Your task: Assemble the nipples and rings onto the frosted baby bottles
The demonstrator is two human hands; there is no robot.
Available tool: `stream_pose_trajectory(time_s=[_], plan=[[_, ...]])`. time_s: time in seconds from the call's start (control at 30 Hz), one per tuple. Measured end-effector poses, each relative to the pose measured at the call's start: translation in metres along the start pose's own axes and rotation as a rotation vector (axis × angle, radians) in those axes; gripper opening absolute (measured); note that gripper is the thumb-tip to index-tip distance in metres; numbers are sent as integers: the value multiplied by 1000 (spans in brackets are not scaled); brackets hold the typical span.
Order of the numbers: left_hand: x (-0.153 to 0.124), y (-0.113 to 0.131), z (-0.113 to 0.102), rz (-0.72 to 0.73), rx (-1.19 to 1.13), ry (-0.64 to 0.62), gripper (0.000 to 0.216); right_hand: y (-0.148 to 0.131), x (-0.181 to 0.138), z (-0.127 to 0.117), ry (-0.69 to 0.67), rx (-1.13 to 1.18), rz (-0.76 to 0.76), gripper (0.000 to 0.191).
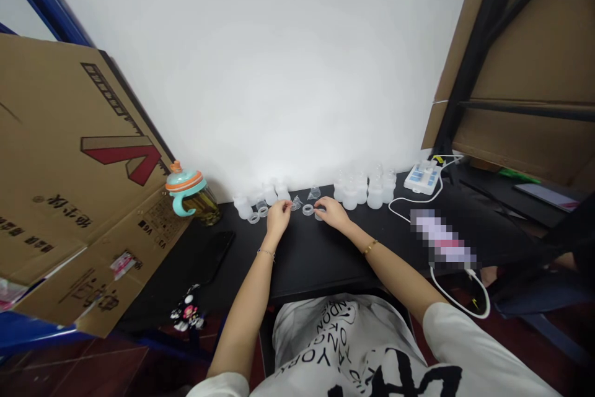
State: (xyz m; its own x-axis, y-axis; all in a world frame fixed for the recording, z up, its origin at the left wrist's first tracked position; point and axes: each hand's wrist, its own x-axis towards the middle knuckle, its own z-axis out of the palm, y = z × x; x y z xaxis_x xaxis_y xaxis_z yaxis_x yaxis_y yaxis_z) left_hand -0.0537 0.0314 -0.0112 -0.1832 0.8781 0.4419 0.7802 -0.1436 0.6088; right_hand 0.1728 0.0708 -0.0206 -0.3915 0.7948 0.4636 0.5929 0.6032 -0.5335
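Both my hands rest on a black table [307, 254] near its far edge by the white wall. My left hand [277, 217] has its fingers curled, pinching toward a small clear nipple [295, 203]. My right hand [331, 211] lies knuckles up, fingers bent over a clear ring [318, 216]. Another clear ring [307, 210] lies between the hands. Two rings [257, 215] sit left of my left hand. Small translucent bottles stand in a group at the left [260, 197] and another group at the right [365, 189].
A teal and orange sippy cup [190, 199] stands at the left beside a big open cardboard box [69, 186]. A dark phone [211, 254] lies on the table's left. A white power strip [422, 178] with a cable sits right; black shelving stands beyond.
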Motion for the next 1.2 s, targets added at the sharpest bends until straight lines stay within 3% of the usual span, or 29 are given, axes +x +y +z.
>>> stream_pose_trajectory(time_s=[0.3,0.9,1.2], plan=[[-17,28,9,264,-88,-55,19,-5,-3,4,3,204,-24,36],[-24,33,16,440,-149,-136,20,-8,-4,2,-32,185,2,40],[-25,34,18,427,-173,-123,16,-17,-8,-4,-1,119,4,14]])
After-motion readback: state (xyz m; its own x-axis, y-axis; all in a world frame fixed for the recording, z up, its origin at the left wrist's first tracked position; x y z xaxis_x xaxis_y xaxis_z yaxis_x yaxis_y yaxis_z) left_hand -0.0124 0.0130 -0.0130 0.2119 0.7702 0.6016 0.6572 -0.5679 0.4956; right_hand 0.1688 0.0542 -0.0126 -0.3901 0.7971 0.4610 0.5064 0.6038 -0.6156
